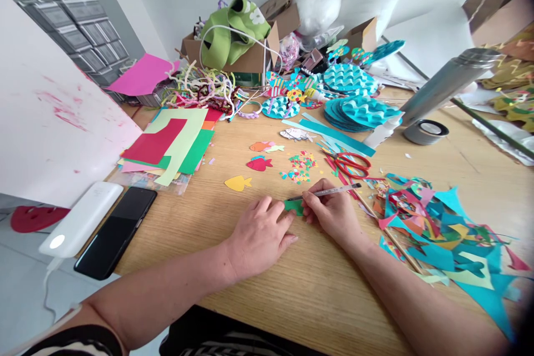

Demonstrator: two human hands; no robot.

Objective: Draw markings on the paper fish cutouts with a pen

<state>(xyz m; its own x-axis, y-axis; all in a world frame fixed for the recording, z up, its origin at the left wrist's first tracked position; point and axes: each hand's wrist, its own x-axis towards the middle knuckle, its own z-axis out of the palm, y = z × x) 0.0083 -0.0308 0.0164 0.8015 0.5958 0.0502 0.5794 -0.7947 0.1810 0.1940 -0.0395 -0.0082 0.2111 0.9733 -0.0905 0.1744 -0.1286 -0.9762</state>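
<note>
The right hand is gripping a pen, thumb and fingers closed around its lower part. The pen is slanting, its tip pointing left at the far edge of a small piece of green paper; whether the tip is touching, I cannot tell. The paper is lying on the wooden table, between the two hands. The left hand is resting palm down, fingers loosely spread and not closed around anything, the fingertips reaching the paper's left side.

Just beyond the hands, a yellow fish is lying to the left, with a red fish, an orange fish and a white fish following farther away. Right of the red fish, tiny paper bits are forming a loose heap. Red-handled scissors are lying to its right.

On the near right, coloured scraps are spreading in a pile, a thin stick lying along its left side. On the left, coloured sheets are lying stacked, and a black phone is lying nearer the person.

On the far right, a metal flask is standing behind its cap, with blue discs stacking up to the left. At the far side, a cardboard box is holding green cloth.
</note>
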